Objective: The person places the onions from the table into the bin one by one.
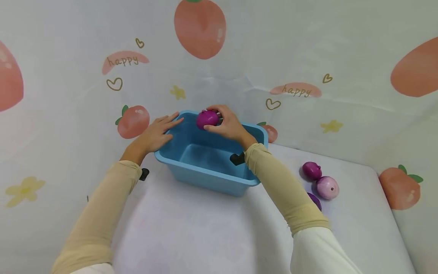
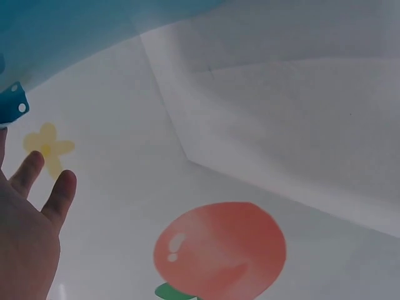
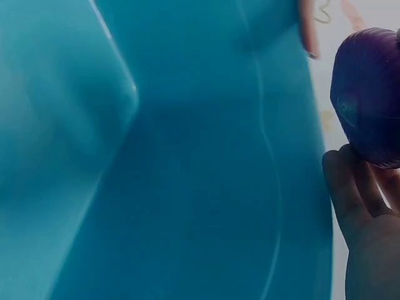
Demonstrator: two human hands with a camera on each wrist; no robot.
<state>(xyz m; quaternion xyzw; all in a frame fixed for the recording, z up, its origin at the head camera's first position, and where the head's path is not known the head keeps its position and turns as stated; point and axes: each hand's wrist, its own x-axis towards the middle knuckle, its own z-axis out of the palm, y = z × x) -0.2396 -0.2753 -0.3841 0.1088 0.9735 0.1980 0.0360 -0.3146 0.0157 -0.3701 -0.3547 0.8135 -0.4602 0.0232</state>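
Observation:
My right hand grips a purple onion between thumb and fingers, over the back part of a blue plastic basin. In the right wrist view that onion appears dark, with fingers against its lower side. At the basin's left end, my left hand rests by the rim with its fingers spread and extended. The left wrist view catches part of this hand below the basin's blue wall. The visible basin floor is bare.
To the right of the basin, a purple onion and a pale pink onion lie on the white-covered table. Another dark purple onion is partly hidden by my right sleeve. A printed cloth hangs behind.

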